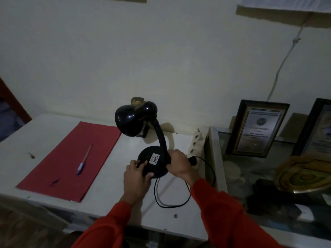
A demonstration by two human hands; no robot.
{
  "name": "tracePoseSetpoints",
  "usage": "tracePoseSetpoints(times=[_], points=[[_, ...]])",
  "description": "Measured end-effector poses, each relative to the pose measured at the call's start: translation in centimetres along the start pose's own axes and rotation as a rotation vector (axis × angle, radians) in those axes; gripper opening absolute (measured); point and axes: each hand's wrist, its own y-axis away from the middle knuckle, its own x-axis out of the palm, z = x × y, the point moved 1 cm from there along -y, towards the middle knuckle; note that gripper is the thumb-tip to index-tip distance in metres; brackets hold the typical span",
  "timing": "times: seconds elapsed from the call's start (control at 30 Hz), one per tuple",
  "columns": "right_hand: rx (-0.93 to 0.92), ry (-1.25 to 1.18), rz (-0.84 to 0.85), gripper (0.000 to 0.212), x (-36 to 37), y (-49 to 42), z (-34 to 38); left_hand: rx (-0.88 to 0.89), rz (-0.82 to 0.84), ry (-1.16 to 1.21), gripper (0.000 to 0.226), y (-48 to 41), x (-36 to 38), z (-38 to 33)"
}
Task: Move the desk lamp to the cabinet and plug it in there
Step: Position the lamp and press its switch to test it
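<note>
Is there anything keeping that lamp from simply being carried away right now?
Yes: its black cord still runs to a plug in the power strip beside the lamp. Both hands, left and right, already grip the base unobstructed.

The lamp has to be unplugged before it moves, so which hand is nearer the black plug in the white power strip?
Right. The right hand grips the black desk lamp's base right beside the black plug in the white power strip; the left hand holds the base's far side.
</note>
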Motion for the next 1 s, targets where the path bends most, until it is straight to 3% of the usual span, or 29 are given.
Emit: tracePoseSetpoints(times=[0.07,0.17,0.4,1.0], points=[[0.016,-0.196,-0.025,0.041,-0.4,-0.1,0.5,-0.006,-0.029,-0.015,0.065,-0.4,0.3,-0.3],[0.062,-0.286,-0.075,0.041,-0.6,-0.4,0.7,-0.034,-0.04,0.053,0.066,-0.9,1.0,-1.1],[0.121,-0.247,-0.162,0.017,-0.7,-2.7,0.4,-0.043,-0.037,0.179,0.053,-1.9,1.9,-0.8],[0.041,-0.271,-0.059,0.016,-3.1,-11.3,-2.3,-0.07,-0.112,0.158,0.051,-8.0,4.9,-2.7]])
